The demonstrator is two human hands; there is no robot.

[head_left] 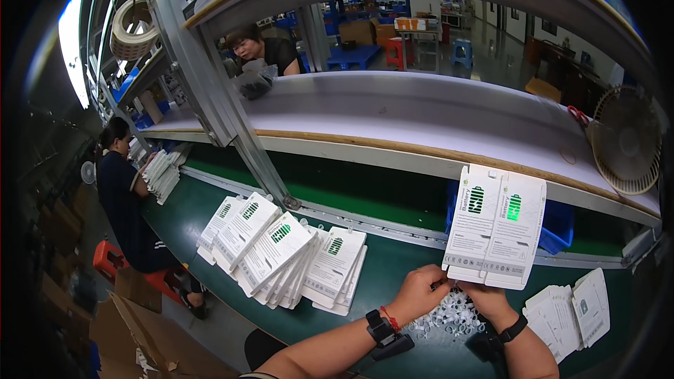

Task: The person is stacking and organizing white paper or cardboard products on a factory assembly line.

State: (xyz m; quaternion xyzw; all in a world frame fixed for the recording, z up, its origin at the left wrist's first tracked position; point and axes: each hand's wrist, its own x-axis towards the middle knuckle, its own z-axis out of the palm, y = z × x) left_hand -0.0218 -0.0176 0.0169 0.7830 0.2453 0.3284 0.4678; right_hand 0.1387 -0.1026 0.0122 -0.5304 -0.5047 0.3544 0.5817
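A white flat carton [497,228] with green and black print stands up in front of me. Two printed panels show side by side; I cannot tell whether they are one piece or two. My left hand [423,293] is closed at its lower left corner, fingertips pinched against the bottom edge. My right hand [490,303] is closed under the same edge, its fingers partly hidden behind the carton. Between and below my hands lies a heap of small white plastic pieces [449,314] on the green tabletop [400,267].
Stacked white cartons [281,242] lie left of my hands, and more cartons [570,312] lie right. A shelf [393,109] crosses beyond the bench, with a fan [625,139] at its right end. A blue bin [556,228] sits behind the held carton. Two people work farther off.
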